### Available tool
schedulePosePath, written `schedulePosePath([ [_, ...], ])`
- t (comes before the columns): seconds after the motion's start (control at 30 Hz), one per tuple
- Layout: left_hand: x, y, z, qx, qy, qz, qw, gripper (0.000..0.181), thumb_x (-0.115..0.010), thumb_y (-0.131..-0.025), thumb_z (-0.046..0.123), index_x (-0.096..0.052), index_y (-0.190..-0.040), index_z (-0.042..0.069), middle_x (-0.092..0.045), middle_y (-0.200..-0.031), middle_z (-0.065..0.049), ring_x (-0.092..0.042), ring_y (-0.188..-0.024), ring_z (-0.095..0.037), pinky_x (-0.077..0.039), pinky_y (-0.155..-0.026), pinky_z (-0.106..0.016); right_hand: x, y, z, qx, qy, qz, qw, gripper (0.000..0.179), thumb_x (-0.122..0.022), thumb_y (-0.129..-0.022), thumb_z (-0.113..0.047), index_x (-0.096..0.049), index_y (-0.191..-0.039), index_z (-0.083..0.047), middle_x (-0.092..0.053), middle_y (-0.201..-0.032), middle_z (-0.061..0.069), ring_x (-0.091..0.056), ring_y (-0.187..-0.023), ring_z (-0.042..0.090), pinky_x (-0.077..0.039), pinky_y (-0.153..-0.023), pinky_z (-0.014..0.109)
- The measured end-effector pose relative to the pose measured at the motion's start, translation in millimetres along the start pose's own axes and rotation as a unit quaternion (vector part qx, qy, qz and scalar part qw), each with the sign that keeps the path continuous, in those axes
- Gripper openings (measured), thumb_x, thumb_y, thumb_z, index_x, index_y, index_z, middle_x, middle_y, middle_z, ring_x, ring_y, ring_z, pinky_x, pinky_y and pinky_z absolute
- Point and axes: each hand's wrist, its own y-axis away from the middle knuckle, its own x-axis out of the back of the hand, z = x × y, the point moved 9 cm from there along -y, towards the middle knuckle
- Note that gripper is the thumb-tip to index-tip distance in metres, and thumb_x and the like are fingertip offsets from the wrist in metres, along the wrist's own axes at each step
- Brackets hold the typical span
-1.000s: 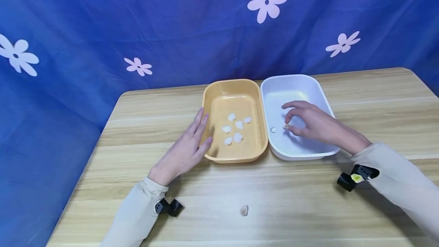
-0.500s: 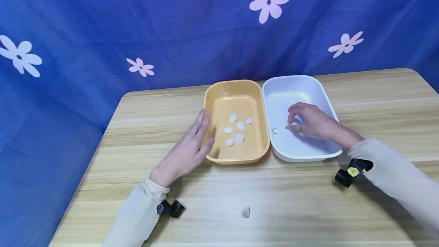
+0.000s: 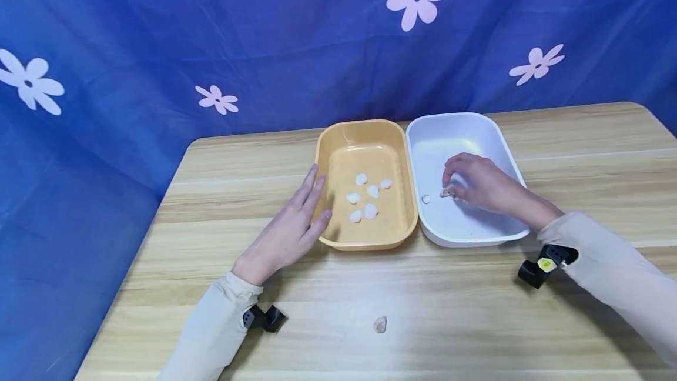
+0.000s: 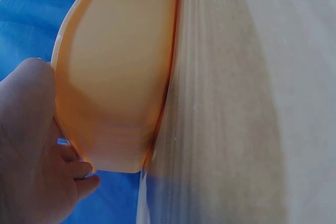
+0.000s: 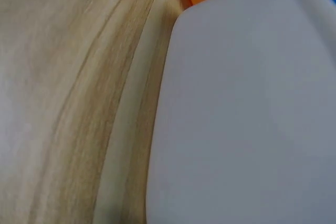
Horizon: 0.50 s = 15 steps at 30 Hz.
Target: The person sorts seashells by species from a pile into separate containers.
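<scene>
My right hand [image 3: 476, 184] reaches down into the white tray [image 3: 492, 230], its thumb and fingers curled in a pinch at a small brownish seashell [image 3: 444, 193]; the fingers partly cover what lies under them. A pale seashell [image 3: 425, 199] lies to the left in the same tray. My left hand [image 3: 288, 225] rests along the left rim of the orange tray [image 3: 370, 244], fingers stretched out; in the left wrist view its thumb side lies against the orange wall [image 4: 121, 61]. Several white seashells [image 3: 371, 211] are spread over that tray's floor.
A single brownish seashell [image 3: 379, 324] lies on the wooden table [image 3: 455, 310] near the front. Both trays stand side by side towards the back edge, before a blue flowered cloth [image 3: 296, 46]. The white tray's outer wall [image 5: 241, 119] fills much of the right wrist view.
My right hand's fingers have drawn closer together around the seashell in the white tray. The left hand has stayed at the orange rim. The head view has shifted slightly.
</scene>
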Motion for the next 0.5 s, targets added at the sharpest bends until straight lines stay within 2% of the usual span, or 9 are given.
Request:
schedulePosePath([
  [0.13, -0.9, -0.2, -0.5, 0.003, -0.002, -0.001, 1.0000, 0.065, -0.029, -0.105, 0.041, -0.009, -0.154, 0.002, 0.008, -0.161, -0.010, -0.010, -0.146, -0.029, -0.018, -0.118, -0.043, 7, 6.5, -9, 0.011, -0.007, 0.019, 0.9997, 0.012, -0.068, -0.084, 0.000, -0.066, -0.094, -0.007, -0.063, -0.112, 0.016, -0.056, -0.110, 0.033, -0.041, -0.098, 0.049],
  [0.37, -0.1, -2.2, 1.2, -0.002, -0.001, -0.001, 1.0000, 0.065, -0.030, -0.105, 0.039, -0.008, -0.154, 0.002, 0.008, -0.161, -0.011, -0.010, -0.146, -0.030, -0.019, -0.118, -0.044, 29, 28.5, -41, 0.065, -0.023, 0.093, 0.9933, 0.021, -0.070, -0.081, 0.005, -0.068, -0.096, -0.010, -0.065, -0.113, 0.013, -0.056, -0.111, 0.030, -0.043, -0.097, 0.048],
  [0.5, -0.4, -2.6, 0.3, 0.002, 0.001, 0.000, 1.0000, 0.065, -0.030, -0.105, 0.039, -0.007, -0.154, 0.003, 0.008, -0.161, -0.011, -0.009, -0.146, -0.028, -0.018, -0.118, -0.043, 31, 40.4, -66, 0.108, -0.032, 0.112, 0.9872, 0.024, -0.071, -0.080, 0.005, -0.068, -0.096, -0.013, -0.066, -0.112, 0.008, -0.058, -0.110, 0.026, -0.044, -0.097, 0.036],
])
